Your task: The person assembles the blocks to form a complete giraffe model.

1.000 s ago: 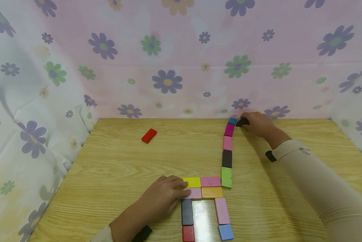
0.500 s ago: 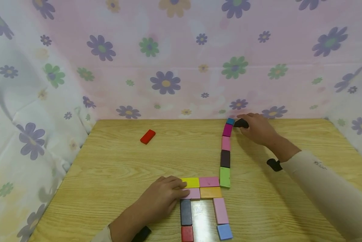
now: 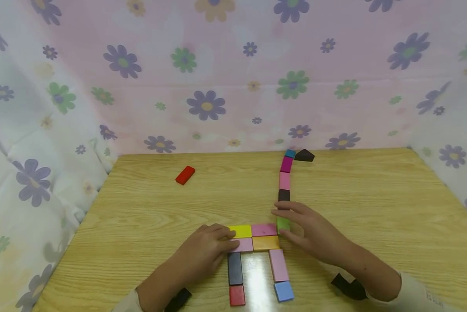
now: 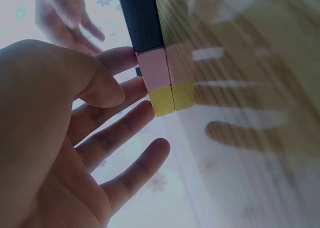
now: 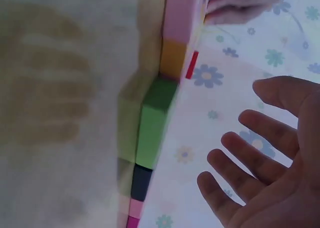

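Observation:
Flat coloured blocks form a figure on the wooden table. My left hand (image 3: 204,251) rests its fingertips against the left ends of the yellow block (image 3: 241,231) and the light pink block (image 3: 244,245), fingers fairly straight. Over the column of blocks hovers my right hand (image 3: 321,236), fingers spread and holding nothing; it partly hides the green block (image 3: 283,225) and the dark block (image 3: 284,195). In the right wrist view a gap separates its fingers from the green block (image 5: 152,133). At the column's far end a black angled block (image 3: 305,155) lies beside the small blue block (image 3: 290,153).
A lone red block (image 3: 185,175) lies at the back left of the table (image 3: 147,208). Below the yellow and pink rows stand two legs of blocks, including a dark grey block (image 3: 235,268) and a light blue one (image 3: 283,291). A flowered curtain (image 3: 225,130) borders the table's back.
My right hand has let go of the black angled block at the column's far end and come back toward me, over the green block. My left hand keeps its place on the blocks.

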A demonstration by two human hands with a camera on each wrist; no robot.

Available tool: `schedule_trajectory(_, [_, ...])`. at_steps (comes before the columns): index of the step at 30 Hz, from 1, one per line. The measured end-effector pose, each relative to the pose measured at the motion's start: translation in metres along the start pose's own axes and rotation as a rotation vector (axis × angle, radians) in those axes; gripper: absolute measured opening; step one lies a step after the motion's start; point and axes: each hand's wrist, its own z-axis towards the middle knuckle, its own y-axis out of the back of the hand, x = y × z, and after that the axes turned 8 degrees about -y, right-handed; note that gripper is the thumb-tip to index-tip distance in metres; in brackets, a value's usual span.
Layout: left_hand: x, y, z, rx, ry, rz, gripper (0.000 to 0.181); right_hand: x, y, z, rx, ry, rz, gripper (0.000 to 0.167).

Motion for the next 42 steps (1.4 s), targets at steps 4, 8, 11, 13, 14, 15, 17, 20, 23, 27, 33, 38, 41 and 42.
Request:
schedule_trajectory(4, [0.000,0.001,0.000,0.007,0.001,0.005,0.026,0.002,-0.008,-0.013,0.083,0.025,-0.050,0.050])
schedule_trajectory(8, [0.000,0.001,0.000,-0.009,-0.009,0.019,0.025,0.000,-0.011,-0.019,0.195,0.096,-0.111,0.049])
schedule_trajectory(11, [0.001,0.001,0.000,-0.013,-0.007,0.021,0.024,0.000,-0.013,-0.022,0.228,0.179,-0.143,0.049])
schedule_trajectory(13, [0.001,0.001,0.001,-0.006,-0.001,0.010,0.024,0.000,-0.014,-0.024,0.241,0.210,-0.146,0.048])
schedule_trajectory(14, [0.001,0.001,0.001,-0.001,0.005,0.003,0.024,0.000,-0.014,-0.024,0.253,0.211,-0.145,0.047])
schedule_trajectory(15, [0.001,0.001,0.001,0.004,0.011,-0.006,0.025,0.001,-0.014,-0.025,0.262,0.211,-0.140,0.047])
schedule_trajectory(17, [0.001,0.002,0.002,0.012,0.025,-0.030,0.024,0.001,-0.014,-0.025,0.289,0.187,-0.123,0.047])
schedule_trajectory(20, [0.001,0.002,0.004,0.023,0.052,-0.077,0.026,0.002,-0.014,-0.025,0.315,0.155,-0.089,0.047])
schedule_trajectory(23, [0.002,0.002,0.007,0.032,0.084,-0.143,0.028,0.002,-0.014,-0.025,0.325,0.134,-0.078,0.047])
schedule_trajectory(27, [0.008,0.004,0.009,0.040,0.138,-0.228,0.031,0.003,-0.013,-0.025,0.328,0.130,-0.070,0.048])
schedule_trajectory(33, [0.035,0.015,0.022,-0.047,0.245,-0.216,0.037,0.002,-0.012,-0.027,0.332,0.126,-0.065,0.048])
schedule_trajectory(38, [0.067,0.027,0.032,-0.093,0.358,-0.126,0.040,0.002,-0.013,-0.026,0.332,0.124,-0.061,0.047])
schedule_trajectory(41, [0.088,0.033,0.036,-0.074,0.431,-0.097,0.043,0.003,-0.013,-0.026,0.335,0.124,-0.061,0.047])
schedule_trajectory(42, [0.095,0.035,0.037,-0.064,0.456,-0.091,0.044,0.003,-0.013,-0.026,0.334,0.126,-0.064,0.047])
